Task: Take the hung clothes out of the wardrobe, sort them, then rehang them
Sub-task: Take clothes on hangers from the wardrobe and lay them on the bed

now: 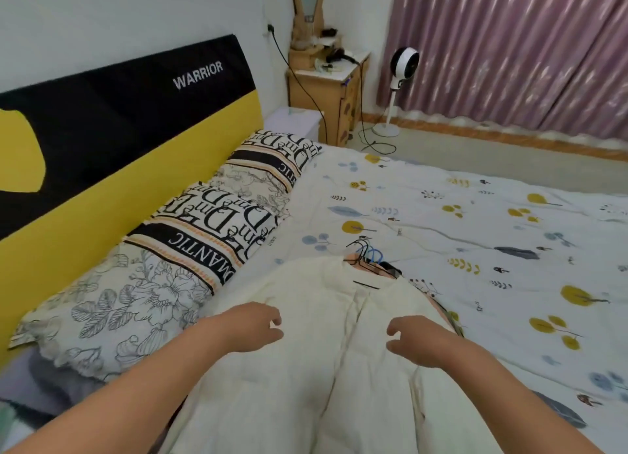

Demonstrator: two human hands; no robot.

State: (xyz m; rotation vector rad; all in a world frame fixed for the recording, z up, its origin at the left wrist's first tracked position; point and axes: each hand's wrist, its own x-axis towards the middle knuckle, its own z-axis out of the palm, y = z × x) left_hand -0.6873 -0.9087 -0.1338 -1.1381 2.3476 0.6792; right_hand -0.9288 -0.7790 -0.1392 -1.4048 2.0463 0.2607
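Note:
A cream padded jacket [316,368] lies face up on the bed, on top of a pile of other clothes whose edges show at its right side. Several hanger hooks [368,253], black and blue, stick out past its collar. My left hand [255,324] hovers over the jacket's left shoulder with fingers curled and apart, holding nothing. My right hand [421,341] hovers over the right shoulder in the same loose pose, also with nothing in it. No wardrobe is in view.
The bed [475,222] has a white leaf-print cover. Two printed pillows [190,243] lie along the black and yellow headboard [112,141] on the left. A wooden dresser [326,80], a standing fan [401,69] and pink curtains [526,46] are at the back.

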